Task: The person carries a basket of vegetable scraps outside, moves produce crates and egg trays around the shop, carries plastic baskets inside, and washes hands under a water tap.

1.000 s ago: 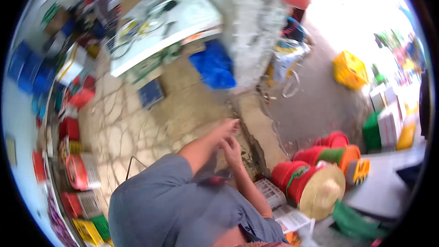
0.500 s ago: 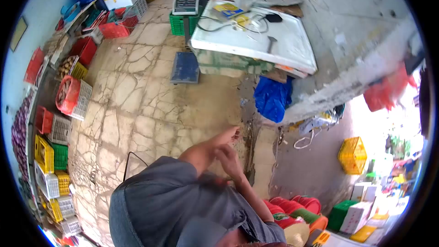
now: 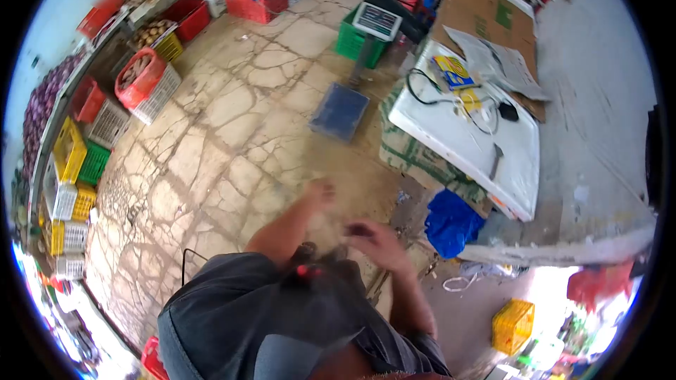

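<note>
My left hand (image 3: 320, 193) is held out over the tiled floor, its fingers blurred, and I see nothing in it. My right hand (image 3: 380, 245) is in front of my body, apart from the left. At its fingers is a small dark thing (image 3: 359, 229), too smeared to name; the fingers seem curled round it. Both hands are in mid-air, touching no furniture. The closest large things are a platform scale (image 3: 340, 111) ahead and a blue plastic bag (image 3: 453, 224) to the right.
A white tray-like top (image 3: 451, 134) carries cables, a hammer-like tool and a yellow-blue packet. Cardboard (image 3: 486, 10) lies behind it. Crates of produce line the left wall, among them a red-lined crate (image 3: 149, 91). A yellow crate (image 3: 512, 326) stands at lower right.
My view has turned to the right. My hands, together before with the right one at the left wrist, are now apart. The dark thing was near the left hand and is now at the right.
</note>
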`<state>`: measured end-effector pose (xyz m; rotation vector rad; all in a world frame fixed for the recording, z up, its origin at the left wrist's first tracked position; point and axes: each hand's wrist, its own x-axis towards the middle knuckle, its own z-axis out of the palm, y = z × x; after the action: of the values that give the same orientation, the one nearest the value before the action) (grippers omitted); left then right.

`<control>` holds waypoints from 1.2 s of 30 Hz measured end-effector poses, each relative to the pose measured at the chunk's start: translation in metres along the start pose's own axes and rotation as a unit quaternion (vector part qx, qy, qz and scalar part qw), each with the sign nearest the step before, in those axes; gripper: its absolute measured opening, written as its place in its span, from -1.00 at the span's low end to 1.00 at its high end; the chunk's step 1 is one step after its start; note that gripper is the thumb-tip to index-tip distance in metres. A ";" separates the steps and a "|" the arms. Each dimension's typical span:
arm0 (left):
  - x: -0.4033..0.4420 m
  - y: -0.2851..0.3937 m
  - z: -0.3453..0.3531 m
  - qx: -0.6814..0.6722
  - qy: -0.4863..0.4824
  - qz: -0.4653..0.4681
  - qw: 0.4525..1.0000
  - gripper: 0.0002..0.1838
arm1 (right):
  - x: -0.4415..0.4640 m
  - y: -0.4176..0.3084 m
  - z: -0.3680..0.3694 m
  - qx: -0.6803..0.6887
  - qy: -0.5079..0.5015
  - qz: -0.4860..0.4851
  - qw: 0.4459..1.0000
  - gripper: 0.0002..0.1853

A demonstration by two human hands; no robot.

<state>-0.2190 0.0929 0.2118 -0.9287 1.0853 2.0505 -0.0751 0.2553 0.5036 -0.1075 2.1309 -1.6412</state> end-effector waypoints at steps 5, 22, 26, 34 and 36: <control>0.019 0.019 -0.131 0.004 0.070 0.020 0.997 -0.76 | -0.007 -0.096 -0.145 0.003 0.181 -0.203 0.962 -0.57; -0.086 -0.132 -0.296 -0.098 0.185 -0.015 0.978 -0.51 | 0.221 -0.373 -0.221 0.070 -0.408 -0.486 0.769 -0.26; -0.084 -0.113 -0.293 -0.157 0.267 -0.008 0.951 -0.61 | 0.251 -0.427 -0.148 -0.022 -0.481 -0.522 0.704 -0.27; -0.089 -0.009 -0.361 -0.190 0.300 0.105 0.929 -0.70 | 0.310 -0.473 0.005 -0.092 -0.530 -0.622 0.568 -0.31; -0.113 0.038 -0.357 -0.143 0.375 0.114 0.909 -0.67 | 0.325 -0.480 0.036 -0.097 -0.539 -0.635 0.545 -0.32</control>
<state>-0.0829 -0.2556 0.1721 -1.9265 1.3306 2.1145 -0.4513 -0.0226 0.8481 -2.4425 0.9556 -1.0584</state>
